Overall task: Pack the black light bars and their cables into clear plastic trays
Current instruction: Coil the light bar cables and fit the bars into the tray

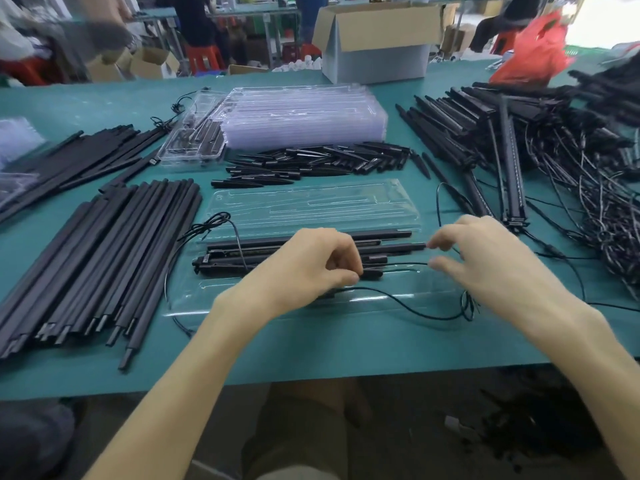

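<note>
- Near tray (398, 301), at the table edge: several light bars (263, 252) lie in it. I judge it part-packed, with the cable (398, 264) not yet tucked in.
- Left hand (311, 265) and right hand (485, 258) each pinch that cable, which is stretched between them.
- Behind: one empty tray (311, 206) and a tray stack (304, 119).
- Much remains: loose bars (104, 258) at left, and a tangled pile (554, 150) at right whose stray leads crowd the right hand.

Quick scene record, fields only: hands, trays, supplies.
left hand: pinches cable over near tray
right hand: fingertips at the cable's other end; grip unclear
near tray: holds several light bars
second tray: behind it, empty
tray stack: far centre
loose bars: pile at left
cabled bars: tangled heap at right
</note>
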A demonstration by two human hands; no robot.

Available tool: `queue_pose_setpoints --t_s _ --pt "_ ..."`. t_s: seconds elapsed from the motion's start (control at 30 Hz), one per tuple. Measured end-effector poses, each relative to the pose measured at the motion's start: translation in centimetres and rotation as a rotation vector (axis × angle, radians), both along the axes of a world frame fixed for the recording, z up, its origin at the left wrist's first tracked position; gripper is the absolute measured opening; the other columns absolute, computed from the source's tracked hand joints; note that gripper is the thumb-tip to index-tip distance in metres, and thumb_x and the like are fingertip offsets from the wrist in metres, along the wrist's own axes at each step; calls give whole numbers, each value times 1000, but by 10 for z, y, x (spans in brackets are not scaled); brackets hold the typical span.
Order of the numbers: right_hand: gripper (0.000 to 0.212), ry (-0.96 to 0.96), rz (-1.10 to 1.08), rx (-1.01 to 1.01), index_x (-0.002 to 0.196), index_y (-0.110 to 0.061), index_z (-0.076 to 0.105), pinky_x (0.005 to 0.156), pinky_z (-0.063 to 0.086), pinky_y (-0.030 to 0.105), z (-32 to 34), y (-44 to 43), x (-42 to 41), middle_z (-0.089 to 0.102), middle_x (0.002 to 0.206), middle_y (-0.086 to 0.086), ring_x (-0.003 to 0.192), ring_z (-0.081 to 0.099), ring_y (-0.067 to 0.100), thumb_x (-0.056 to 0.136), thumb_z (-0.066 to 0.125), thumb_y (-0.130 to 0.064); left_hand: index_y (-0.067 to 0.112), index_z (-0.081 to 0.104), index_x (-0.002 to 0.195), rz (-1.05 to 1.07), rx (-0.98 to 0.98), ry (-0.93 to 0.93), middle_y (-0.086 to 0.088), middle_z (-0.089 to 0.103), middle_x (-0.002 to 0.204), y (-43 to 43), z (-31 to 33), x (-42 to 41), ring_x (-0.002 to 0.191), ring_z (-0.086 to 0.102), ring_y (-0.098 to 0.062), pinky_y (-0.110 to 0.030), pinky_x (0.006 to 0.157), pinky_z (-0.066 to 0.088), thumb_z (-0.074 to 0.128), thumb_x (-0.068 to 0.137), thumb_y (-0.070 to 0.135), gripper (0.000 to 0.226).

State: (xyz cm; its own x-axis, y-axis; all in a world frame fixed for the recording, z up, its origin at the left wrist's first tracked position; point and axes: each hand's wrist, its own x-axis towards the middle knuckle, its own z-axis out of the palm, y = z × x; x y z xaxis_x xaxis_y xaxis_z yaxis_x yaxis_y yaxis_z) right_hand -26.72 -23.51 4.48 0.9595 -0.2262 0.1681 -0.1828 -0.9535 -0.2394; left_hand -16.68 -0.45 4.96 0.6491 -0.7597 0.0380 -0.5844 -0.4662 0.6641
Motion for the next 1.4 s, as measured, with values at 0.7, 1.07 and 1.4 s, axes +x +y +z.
queue_pose_setpoints --t_s 0.7,1.07,1.4 --pt "12 -183 -115 403 73 -23 67 53 43 13 16 1 6 65 65 -9 62 59 4 85 66 -24 17 72 86 -132 -91 -148 9 53 87 -28 -27 -11 76 53 -9 -30 70 46 78 86 29 14" --pt "15 -190 -90 1190 99 4 66 38 36 18 22 6 34 46 79 13 44 40 7 94 65 -10 25 73 88 -141 -111 -37 5 54 92 -19 -33 -9 72 50 -12 -29 70 48 82 83 31 12" --pt "7 -181 -143 1424 88 -9 65 42 41 12 -1 1 35 45 80 4 47 42 2 94 67 -13 21 71 84 -66 -215 -56 6 59 82 -22 -41 -11 70 53 -11 -14 65 40 81 84 30 13"
